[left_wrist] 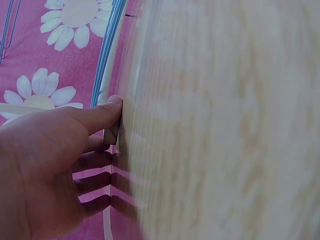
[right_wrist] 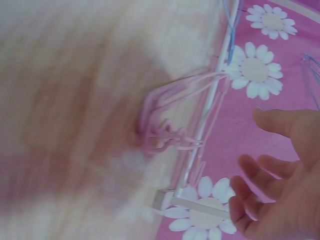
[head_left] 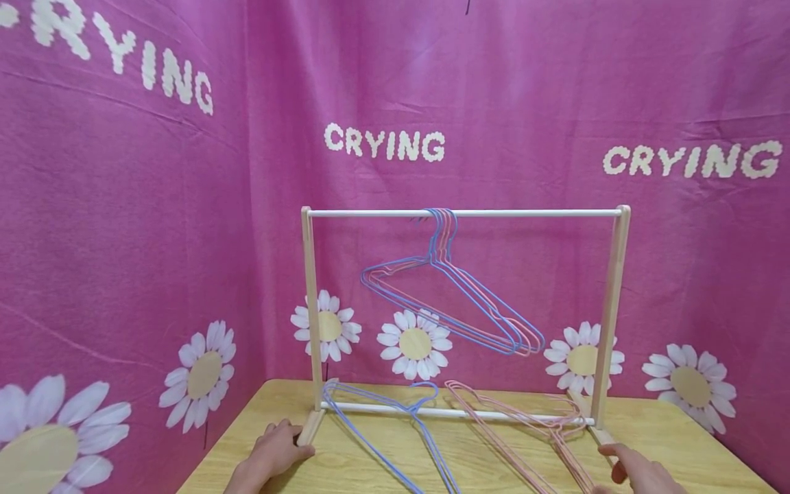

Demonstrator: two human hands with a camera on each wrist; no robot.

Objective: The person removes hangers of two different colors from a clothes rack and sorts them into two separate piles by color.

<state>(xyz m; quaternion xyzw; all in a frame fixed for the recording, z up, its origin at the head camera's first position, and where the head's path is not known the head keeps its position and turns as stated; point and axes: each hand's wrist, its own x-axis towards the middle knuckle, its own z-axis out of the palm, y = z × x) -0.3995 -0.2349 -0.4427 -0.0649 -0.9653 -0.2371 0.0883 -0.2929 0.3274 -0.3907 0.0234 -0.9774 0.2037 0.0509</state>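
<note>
A small wooden clothes rack with white bars stands on the table. My left hand is at its left foot; in the left wrist view the thumb and index finger pinch the foot's end. Beside the right foot is my right hand. In the right wrist view its fingers are spread and loosely bent, holding nothing. Several blue and pink hangers hang bunched from the top bar. Blue hangers lean over the lower bar between the hands, with pink hangers to their right.
The wooden table carries the rack near its back edge. Behind and at the left hangs a magenta cloth with white daisies and lettering.
</note>
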